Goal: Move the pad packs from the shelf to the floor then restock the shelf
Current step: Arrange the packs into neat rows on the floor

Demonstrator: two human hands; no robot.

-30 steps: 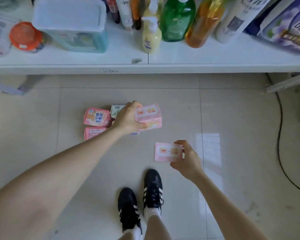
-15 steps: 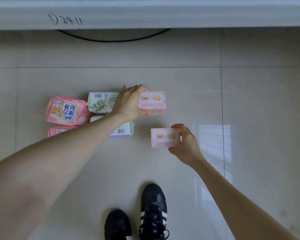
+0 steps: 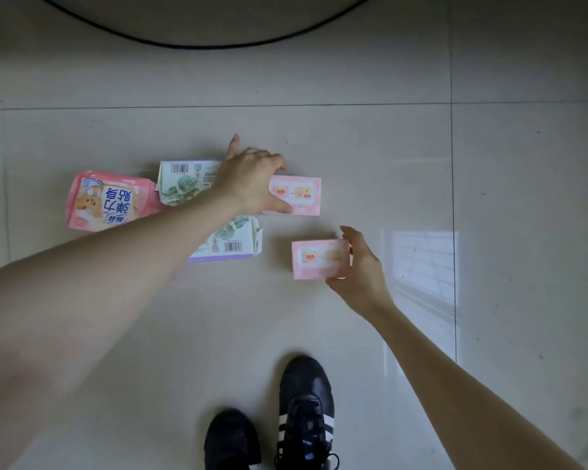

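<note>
Several pad packs lie on the tiled floor. My left hand grips the left end of a small pink pack that rests on the floor. My right hand holds the right end of a second small pink pack, low over the tiles. To the left lie a larger pink pack with blue writing and two white packs with green leaves, one further away and one nearer me, partly hidden by my left forearm. The shelf is out of view.
A black cable curves across the floor at the top. My two black shoes stand at the bottom middle. A bright window reflection lies on the tiles right of my right hand.
The view has dropped closer to the floor and the shelf edge has left the frame. Both hands have lowered their pink packs; the left one now rests on the tiles.
</note>
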